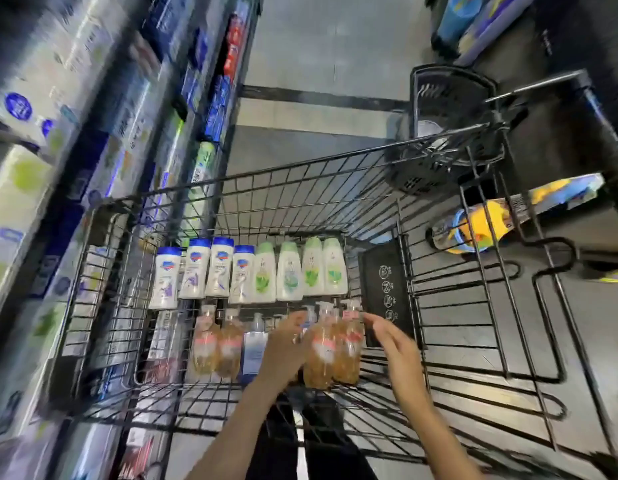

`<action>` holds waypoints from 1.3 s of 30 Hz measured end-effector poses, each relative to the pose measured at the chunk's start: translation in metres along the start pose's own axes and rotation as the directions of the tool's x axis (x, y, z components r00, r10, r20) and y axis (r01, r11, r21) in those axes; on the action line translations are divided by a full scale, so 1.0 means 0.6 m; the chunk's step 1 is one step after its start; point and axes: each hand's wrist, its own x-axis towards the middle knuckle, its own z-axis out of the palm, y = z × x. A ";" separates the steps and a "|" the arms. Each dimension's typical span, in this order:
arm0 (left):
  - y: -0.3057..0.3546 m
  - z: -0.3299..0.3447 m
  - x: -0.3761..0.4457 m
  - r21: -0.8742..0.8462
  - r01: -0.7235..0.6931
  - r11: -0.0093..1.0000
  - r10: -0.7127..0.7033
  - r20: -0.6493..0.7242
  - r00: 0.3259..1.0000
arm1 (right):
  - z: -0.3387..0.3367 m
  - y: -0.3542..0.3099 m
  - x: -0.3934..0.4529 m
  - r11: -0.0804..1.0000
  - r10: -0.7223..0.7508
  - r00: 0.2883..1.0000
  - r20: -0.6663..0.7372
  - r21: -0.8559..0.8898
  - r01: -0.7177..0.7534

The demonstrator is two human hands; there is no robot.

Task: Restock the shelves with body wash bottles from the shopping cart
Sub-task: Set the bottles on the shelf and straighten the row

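Observation:
A black wire shopping cart [300,165] holds rows of bottles. At the back lie several white bottles with blue caps [193,273] and several with green caps [300,271]. In front stand amber pump bottles: two on the left [214,344] and two on the right [330,351], with a clear blue-labelled pump bottle [254,346] between them. My left hand [283,351] is against the left side of the right amber pair, fingers extended. My right hand [394,344] reaches toward their right side with straight fingers, holding nothing. The view is motion-blurred.
Stocked shelves [93,140] with boxed and bottled goods run along the left of the cart. A black plastic basket [442,133] sits beyond the cart's far right corner. A black flap with printed icons [387,289] stands inside the cart on the right. Grey floor lies ahead.

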 end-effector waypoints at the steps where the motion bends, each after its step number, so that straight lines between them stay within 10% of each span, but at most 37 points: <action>1: -0.011 0.015 0.022 0.034 -0.003 0.999 0.002 0.035 0.999 | 0.000 0.007 0.012 1.000 0.026 1.000 -0.001 -0.005 -0.026; 5: -0.055 0.078 0.075 0.196 0.023 0.980 -0.076 0.268 0.960 | 0.007 0.040 0.064 0.987 0.162 0.987 -0.017 -0.010 -0.162; 16: -0.099 0.164 0.113 0.240 0.274 0.931 -0.316 0.156 0.936 | 0.041 0.182 0.118 0.745 0.540 0.832 -0.127 -0.389 -0.543; 24: -0.124 0.064 0.137 0.108 0.351 0.930 -0.367 0.253 0.895 | 0.093 0.215 0.135 0.521 0.565 0.805 -0.181 -0.678 -0.519; 39: -0.156 -0.051 0.120 -0.219 0.453 0.864 -0.401 0.245 0.883 | 0.208 0.253 0.181 0.620 0.601 0.672 -0.432 -0.279 -0.734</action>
